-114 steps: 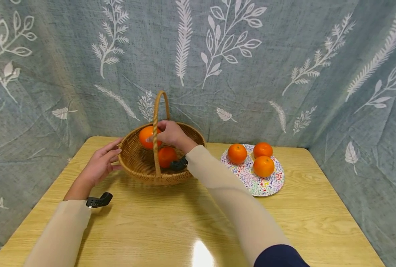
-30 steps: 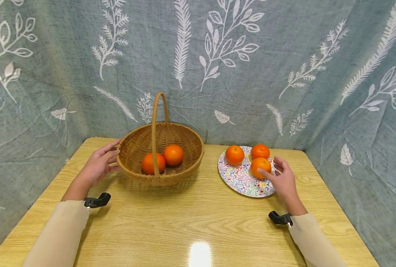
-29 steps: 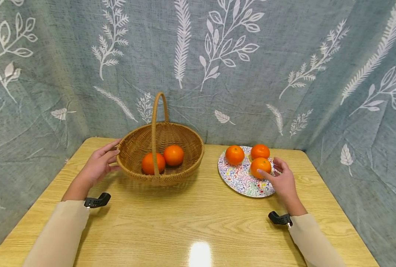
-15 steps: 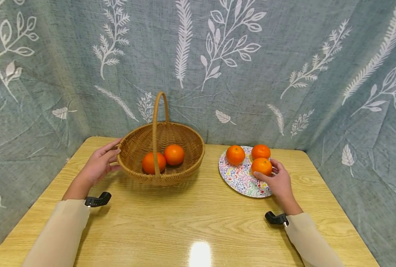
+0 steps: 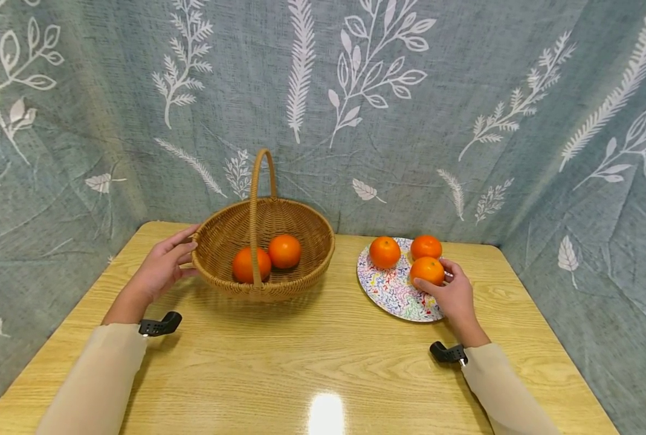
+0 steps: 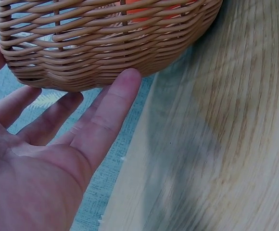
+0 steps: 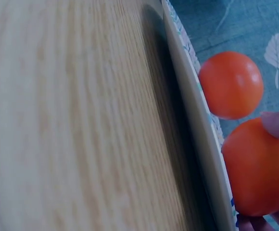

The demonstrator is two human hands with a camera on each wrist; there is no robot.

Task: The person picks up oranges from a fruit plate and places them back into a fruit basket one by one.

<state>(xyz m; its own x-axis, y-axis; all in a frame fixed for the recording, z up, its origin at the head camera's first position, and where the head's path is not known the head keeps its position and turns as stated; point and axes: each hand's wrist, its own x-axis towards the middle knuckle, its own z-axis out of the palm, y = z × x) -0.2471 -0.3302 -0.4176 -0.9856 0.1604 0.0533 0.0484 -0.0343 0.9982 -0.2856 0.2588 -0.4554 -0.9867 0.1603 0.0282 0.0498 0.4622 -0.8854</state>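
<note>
Wooden table [image 5: 279, 356]: right hand [image 5: 457, 297] grasps front mandarin [image 5: 427, 269], well right of wicker basket [image 5: 309, 226], which extended left hand [image 5: 158, 270] touches.

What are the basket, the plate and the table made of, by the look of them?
Basket: probably wicker or rattan, maybe an imitation, with a slight sheen; slim brown strands are woven in rows.
Plate: hard to say, perhaps ceramic or melamine; smooth pale underside, colourful squiggles on top.
Table: wood or wood-look laminate; yellowish grain, and a bright reflection hints at a glossy finish.
</note>
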